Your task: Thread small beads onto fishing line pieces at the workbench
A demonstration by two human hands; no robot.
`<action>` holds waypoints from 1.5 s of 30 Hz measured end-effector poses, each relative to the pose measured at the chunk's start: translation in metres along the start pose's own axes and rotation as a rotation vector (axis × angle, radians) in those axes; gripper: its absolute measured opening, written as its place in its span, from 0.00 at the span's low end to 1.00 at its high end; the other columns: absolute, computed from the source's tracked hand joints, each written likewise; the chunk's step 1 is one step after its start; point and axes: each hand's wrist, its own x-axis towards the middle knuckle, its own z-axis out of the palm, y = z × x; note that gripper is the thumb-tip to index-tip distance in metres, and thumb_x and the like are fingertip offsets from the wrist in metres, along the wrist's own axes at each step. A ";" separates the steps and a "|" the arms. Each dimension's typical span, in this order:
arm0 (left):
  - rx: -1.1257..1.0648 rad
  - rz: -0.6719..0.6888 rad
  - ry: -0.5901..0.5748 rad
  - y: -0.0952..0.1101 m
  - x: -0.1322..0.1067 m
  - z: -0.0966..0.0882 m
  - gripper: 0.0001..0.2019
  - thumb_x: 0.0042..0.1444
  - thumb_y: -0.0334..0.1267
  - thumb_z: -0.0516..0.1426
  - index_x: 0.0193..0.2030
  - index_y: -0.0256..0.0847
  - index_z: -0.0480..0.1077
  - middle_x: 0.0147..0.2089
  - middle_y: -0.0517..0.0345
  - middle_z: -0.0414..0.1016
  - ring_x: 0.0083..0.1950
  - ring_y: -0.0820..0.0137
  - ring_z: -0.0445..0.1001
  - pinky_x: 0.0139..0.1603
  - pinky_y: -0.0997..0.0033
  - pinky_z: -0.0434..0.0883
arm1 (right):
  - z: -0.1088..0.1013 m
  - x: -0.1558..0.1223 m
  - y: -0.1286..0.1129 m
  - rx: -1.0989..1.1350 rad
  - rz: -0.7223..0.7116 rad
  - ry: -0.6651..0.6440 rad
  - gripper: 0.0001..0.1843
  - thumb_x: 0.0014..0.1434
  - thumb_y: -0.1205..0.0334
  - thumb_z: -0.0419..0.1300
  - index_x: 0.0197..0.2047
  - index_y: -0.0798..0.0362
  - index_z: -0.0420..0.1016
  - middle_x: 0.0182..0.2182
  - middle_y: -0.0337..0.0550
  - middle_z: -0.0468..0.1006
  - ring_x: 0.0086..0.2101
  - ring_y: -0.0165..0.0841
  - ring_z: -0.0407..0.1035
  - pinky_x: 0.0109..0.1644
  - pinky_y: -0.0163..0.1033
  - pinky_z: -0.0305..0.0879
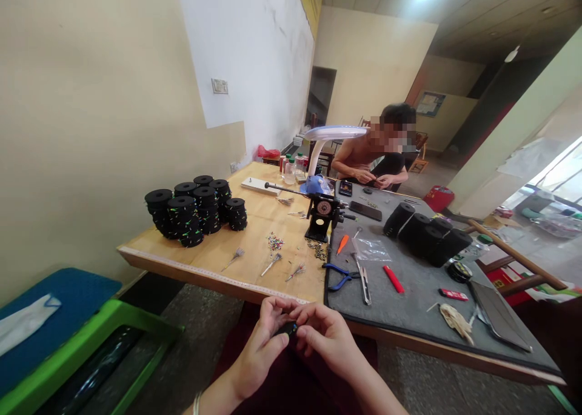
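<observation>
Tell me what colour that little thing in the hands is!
The little thing looks mostly black; the head view shows it best.

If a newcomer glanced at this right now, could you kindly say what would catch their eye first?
Probably the black spools, stacked toward the left of the table and flecked with bright green. Next might come the white lamp, arching up behind the black machine. Closest, before the table's near edge, the left hand holds a small black piece, with the right hand beside it.
</observation>
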 end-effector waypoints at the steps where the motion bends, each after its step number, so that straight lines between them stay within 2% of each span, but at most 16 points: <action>1: 0.000 0.000 -0.004 0.000 0.000 0.000 0.13 0.56 0.35 0.54 0.48 0.44 0.59 0.51 0.53 0.66 0.58 0.58 0.65 0.60 0.50 0.58 | 0.001 0.000 -0.001 -0.015 -0.003 0.010 0.19 0.49 0.48 0.67 0.29 0.56 0.69 0.38 0.45 0.76 0.21 0.23 0.68 0.20 0.27 0.61; 11: 0.035 0.027 -0.030 -0.004 0.000 -0.002 0.13 0.58 0.38 0.53 0.49 0.43 0.58 0.51 0.51 0.65 0.58 0.57 0.64 0.60 0.51 0.59 | 0.005 0.005 -0.004 -0.083 -0.009 0.011 0.20 0.53 0.46 0.62 0.29 0.55 0.66 0.29 0.40 0.74 0.19 0.23 0.65 0.18 0.26 0.56; 14: 0.025 0.023 -0.001 -0.003 0.000 -0.001 0.13 0.57 0.36 0.53 0.48 0.44 0.59 0.51 0.52 0.66 0.59 0.57 0.63 0.61 0.51 0.57 | 0.006 0.003 0.001 -0.060 -0.018 0.021 0.18 0.55 0.47 0.61 0.29 0.55 0.66 0.33 0.43 0.74 0.19 0.23 0.66 0.19 0.27 0.59; 17: 0.016 0.022 0.024 -0.001 0.000 0.001 0.13 0.55 0.34 0.53 0.48 0.44 0.59 0.50 0.53 0.67 0.58 0.57 0.64 0.61 0.50 0.57 | 0.008 -0.001 0.005 -0.080 -0.095 0.039 0.15 0.57 0.51 0.60 0.28 0.54 0.65 0.37 0.45 0.74 0.22 0.25 0.68 0.24 0.31 0.65; 20: 0.034 0.037 0.054 -0.002 0.000 0.003 0.13 0.55 0.32 0.53 0.47 0.44 0.59 0.49 0.53 0.67 0.57 0.58 0.65 0.61 0.50 0.58 | 0.010 -0.004 0.007 -0.203 -0.213 0.080 0.11 0.59 0.57 0.57 0.28 0.53 0.66 0.38 0.46 0.75 0.26 0.29 0.71 0.31 0.35 0.69; 23: 0.089 0.063 0.092 -0.002 -0.001 0.004 0.14 0.55 0.31 0.53 0.48 0.43 0.60 0.49 0.53 0.67 0.57 0.59 0.65 0.61 0.53 0.58 | 0.012 -0.006 0.008 -0.364 -0.331 0.138 0.07 0.59 0.65 0.56 0.29 0.52 0.67 0.38 0.46 0.78 0.37 0.35 0.73 0.43 0.38 0.68; 25: 0.119 0.074 0.131 -0.002 0.000 0.006 0.12 0.56 0.33 0.53 0.47 0.43 0.60 0.47 0.54 0.68 0.54 0.60 0.66 0.59 0.56 0.60 | 0.013 -0.007 0.009 -0.416 -0.370 0.155 0.06 0.59 0.68 0.56 0.29 0.52 0.67 0.38 0.46 0.79 0.41 0.36 0.72 0.47 0.39 0.66; 29: 0.148 0.025 0.251 -0.003 0.004 0.012 0.08 0.55 0.36 0.56 0.41 0.43 0.61 0.40 0.57 0.69 0.46 0.64 0.69 0.51 0.63 0.65 | 0.018 -0.009 0.012 -0.442 -0.414 0.161 0.06 0.59 0.69 0.55 0.32 0.52 0.69 0.39 0.46 0.79 0.42 0.36 0.73 0.48 0.37 0.67; 33: 0.151 -0.014 0.328 -0.009 0.005 0.015 0.09 0.55 0.35 0.57 0.42 0.43 0.62 0.39 0.57 0.69 0.45 0.65 0.69 0.49 0.64 0.66 | 0.022 -0.011 0.016 -0.472 -0.466 0.181 0.07 0.60 0.70 0.55 0.35 0.51 0.72 0.44 0.48 0.78 0.44 0.36 0.73 0.50 0.37 0.67; 40: 0.113 -0.045 0.361 -0.012 0.005 0.015 0.07 0.54 0.35 0.56 0.40 0.43 0.63 0.38 0.58 0.69 0.43 0.66 0.69 0.47 0.66 0.67 | 0.026 -0.012 0.025 -0.476 -0.492 0.285 0.07 0.58 0.71 0.56 0.33 0.51 0.73 0.43 0.47 0.79 0.44 0.36 0.74 0.48 0.36 0.69; 45: 0.108 -0.068 0.372 -0.014 0.007 0.015 0.09 0.53 0.33 0.56 0.40 0.43 0.61 0.37 0.59 0.69 0.41 0.68 0.69 0.45 0.68 0.67 | 0.027 -0.013 0.027 -0.470 -0.499 0.296 0.07 0.57 0.72 0.57 0.33 0.51 0.73 0.42 0.47 0.79 0.44 0.36 0.74 0.48 0.36 0.69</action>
